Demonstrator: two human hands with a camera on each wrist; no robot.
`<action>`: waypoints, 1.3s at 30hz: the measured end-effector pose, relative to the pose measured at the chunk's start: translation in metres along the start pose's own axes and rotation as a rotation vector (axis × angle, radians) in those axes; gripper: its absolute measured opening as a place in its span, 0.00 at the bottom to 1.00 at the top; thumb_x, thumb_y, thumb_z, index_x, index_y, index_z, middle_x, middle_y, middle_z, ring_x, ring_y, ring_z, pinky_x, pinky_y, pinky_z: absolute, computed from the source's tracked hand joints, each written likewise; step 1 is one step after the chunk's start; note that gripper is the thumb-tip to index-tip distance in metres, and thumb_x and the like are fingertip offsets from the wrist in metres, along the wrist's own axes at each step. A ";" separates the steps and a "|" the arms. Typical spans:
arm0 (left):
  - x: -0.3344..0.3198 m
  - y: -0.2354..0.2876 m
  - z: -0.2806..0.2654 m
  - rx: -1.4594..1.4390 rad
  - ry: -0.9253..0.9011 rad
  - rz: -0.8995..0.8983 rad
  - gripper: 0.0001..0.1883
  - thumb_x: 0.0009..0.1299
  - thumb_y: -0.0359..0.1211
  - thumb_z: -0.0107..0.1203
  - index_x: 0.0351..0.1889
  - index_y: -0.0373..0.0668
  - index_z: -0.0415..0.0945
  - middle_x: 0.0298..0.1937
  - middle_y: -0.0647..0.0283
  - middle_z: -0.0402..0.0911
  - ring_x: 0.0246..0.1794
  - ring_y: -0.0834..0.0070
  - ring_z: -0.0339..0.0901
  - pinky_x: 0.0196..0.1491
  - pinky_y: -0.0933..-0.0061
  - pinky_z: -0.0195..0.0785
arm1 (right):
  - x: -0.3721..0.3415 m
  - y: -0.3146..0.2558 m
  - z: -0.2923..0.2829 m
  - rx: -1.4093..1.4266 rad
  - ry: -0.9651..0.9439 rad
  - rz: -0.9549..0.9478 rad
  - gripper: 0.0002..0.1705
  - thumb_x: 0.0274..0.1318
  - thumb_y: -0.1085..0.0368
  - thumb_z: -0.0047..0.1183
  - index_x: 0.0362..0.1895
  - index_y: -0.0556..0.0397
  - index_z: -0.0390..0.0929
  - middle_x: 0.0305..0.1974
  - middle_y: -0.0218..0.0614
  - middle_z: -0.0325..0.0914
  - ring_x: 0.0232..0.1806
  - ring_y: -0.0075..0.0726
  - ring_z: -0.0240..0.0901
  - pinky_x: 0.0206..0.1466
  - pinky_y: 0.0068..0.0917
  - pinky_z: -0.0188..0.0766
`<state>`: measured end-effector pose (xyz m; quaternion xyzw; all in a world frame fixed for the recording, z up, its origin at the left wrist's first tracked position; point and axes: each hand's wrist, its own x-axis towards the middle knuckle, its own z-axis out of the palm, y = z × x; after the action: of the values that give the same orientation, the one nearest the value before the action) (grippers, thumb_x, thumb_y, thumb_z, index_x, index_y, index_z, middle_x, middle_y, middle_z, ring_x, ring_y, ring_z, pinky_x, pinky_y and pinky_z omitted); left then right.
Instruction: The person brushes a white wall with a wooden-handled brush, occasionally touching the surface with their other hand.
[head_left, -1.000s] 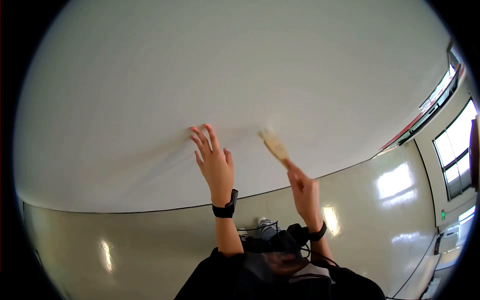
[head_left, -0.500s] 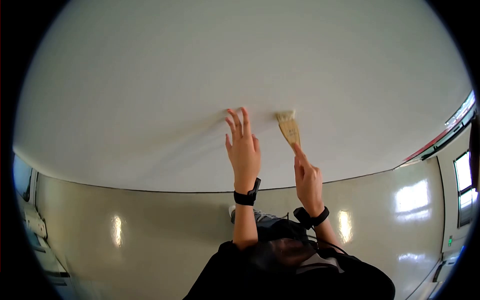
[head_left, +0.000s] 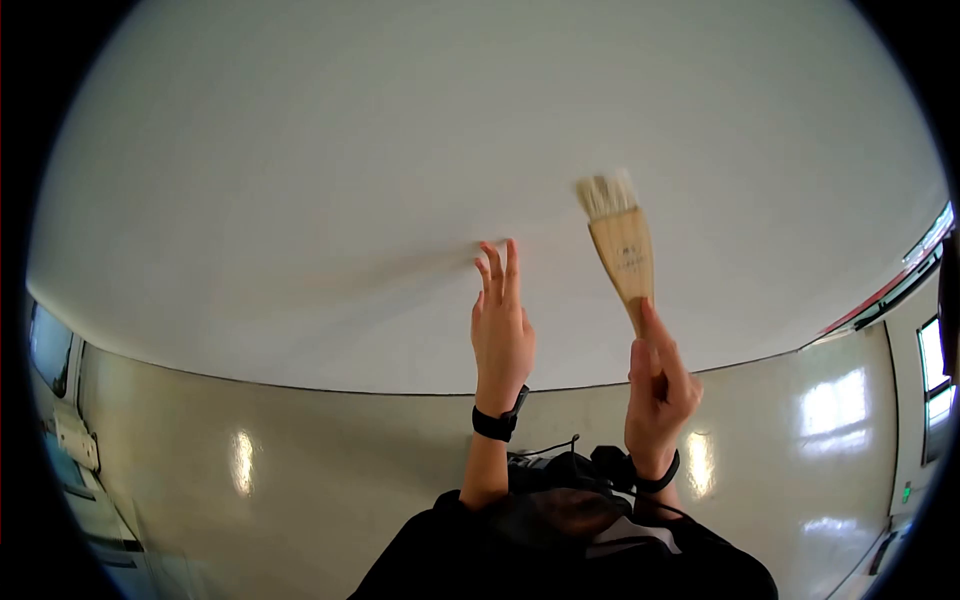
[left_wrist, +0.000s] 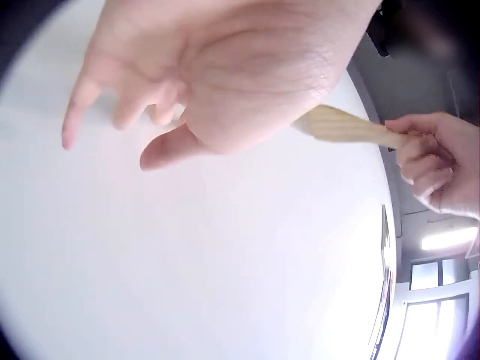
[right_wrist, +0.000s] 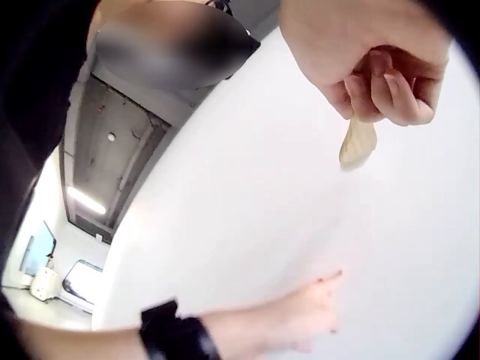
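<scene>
A flat brush (head_left: 625,245) with a pale wooden handle and light bristles is held in my right hand (head_left: 662,400), its bristle end pointing up in the head view. My right fingers curl round the narrow end of the handle, with the index finger (head_left: 660,325) laid along it. Small dark marks show on the wood. To the left, my left hand (head_left: 503,335) has its fingers stretched out, the fingertips right at the white wall (head_left: 330,160). The palm of the left hand (left_wrist: 255,75) shows bare in the left wrist view.
The wall's lower edge meets a shiny pale floor (head_left: 330,460). Windows (head_left: 932,370) stand at the far right. A black band (head_left: 493,424) circles the left wrist, and a dark cable (head_left: 575,455) runs near the body.
The brush has come off its spot low by the wall, rising and looking larger in the head view. The head view has turned; the left hand keeps its fingertips at the wall.
</scene>
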<state>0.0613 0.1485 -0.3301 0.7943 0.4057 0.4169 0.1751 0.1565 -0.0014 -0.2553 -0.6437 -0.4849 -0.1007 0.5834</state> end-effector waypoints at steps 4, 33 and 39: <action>-0.005 -0.013 -0.016 -0.263 0.050 0.032 0.37 0.73 0.16 0.44 0.82 0.46 0.58 0.81 0.53 0.63 0.76 0.53 0.67 0.67 0.61 0.66 | 0.039 -0.013 0.019 0.083 0.048 -0.110 0.28 0.64 0.81 0.56 0.67 0.51 0.80 0.18 0.31 0.62 0.19 0.17 0.50 0.23 0.17 0.52; 0.015 -0.080 -0.095 0.392 0.320 -0.115 0.40 0.79 0.38 0.56 0.85 0.50 0.47 0.88 0.54 0.42 0.86 0.47 0.45 0.79 0.45 0.49 | 0.013 0.042 0.001 0.081 -0.137 0.046 0.28 0.62 0.83 0.56 0.66 0.56 0.80 0.22 0.39 0.77 0.18 0.18 0.58 0.24 0.18 0.58; 0.017 -0.076 -0.089 0.249 0.380 -0.089 0.41 0.77 0.34 0.59 0.85 0.53 0.49 0.88 0.54 0.41 0.85 0.43 0.46 0.77 0.46 0.54 | -0.022 0.041 -0.001 -0.059 -0.446 0.271 0.23 0.67 0.75 0.57 0.66 0.54 0.80 0.21 0.44 0.75 0.15 0.34 0.62 0.24 0.26 0.64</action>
<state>-0.0425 0.2026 -0.3152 0.6982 0.5144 0.4977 0.0144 0.1763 -0.0074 -0.2966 -0.7259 -0.5076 0.1089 0.4511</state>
